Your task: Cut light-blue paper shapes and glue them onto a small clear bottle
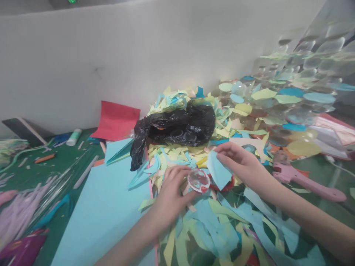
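My left hand is closed around a small clear plastic cup, whose round, whitish rim faces me and carries a red spot. In my right hand, thumb and fingers pinch a light blue piece of paper just right of the cup. Behind that paper a red loop-shaped handle shows in part; what it belongs to is hidden. Both hands hover over a heap of blue, yellow and green paper scraps. Beyond them lies a crumpled black plastic bag, open toward me, with round clear items inside.
Light blue paper sheets lie at left, a red sheet behind them. A pink-handled tool rests at right. Stacked clear cups with paper discs stand at back right. Purple sticks and a glue stick lie far left.
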`<action>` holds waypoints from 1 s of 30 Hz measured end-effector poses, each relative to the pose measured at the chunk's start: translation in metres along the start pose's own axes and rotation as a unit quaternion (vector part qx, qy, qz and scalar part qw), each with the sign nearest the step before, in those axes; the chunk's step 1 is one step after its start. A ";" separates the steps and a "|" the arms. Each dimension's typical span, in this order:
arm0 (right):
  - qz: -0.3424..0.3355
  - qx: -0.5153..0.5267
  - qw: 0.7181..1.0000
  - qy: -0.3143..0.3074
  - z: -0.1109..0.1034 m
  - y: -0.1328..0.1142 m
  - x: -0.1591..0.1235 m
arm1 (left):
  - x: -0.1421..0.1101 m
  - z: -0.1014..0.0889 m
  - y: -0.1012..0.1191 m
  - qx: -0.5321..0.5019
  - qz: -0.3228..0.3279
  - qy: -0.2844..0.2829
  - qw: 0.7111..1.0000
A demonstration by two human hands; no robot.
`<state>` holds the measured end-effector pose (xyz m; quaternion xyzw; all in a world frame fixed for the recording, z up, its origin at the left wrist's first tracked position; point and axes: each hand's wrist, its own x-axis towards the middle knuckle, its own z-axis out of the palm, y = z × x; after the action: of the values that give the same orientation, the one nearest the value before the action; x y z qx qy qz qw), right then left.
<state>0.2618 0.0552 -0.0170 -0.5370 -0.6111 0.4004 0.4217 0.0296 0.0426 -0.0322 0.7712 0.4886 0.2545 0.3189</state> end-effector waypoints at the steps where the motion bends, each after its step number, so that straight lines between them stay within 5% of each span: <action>1: -0.003 0.001 1.000 -0.001 0.003 -0.002 -0.001 | 0.000 0.002 0.000 0.000 0.006 -0.008 1.000; 18: 0.049 -0.016 0.996 -0.078 0.036 -0.005 -0.010 | 0.000 0.004 -0.001 -0.006 0.018 -0.035 0.999; 30: -0.116 -0.226 0.967 -0.033 0.033 -0.007 -0.007 | 0.000 0.005 -0.004 -0.007 0.024 -0.028 0.999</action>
<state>0.2286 0.0464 -0.0216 -0.5302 -0.7574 0.2180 0.3126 0.0306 0.0423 -0.0388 0.7875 0.4589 0.2440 0.3314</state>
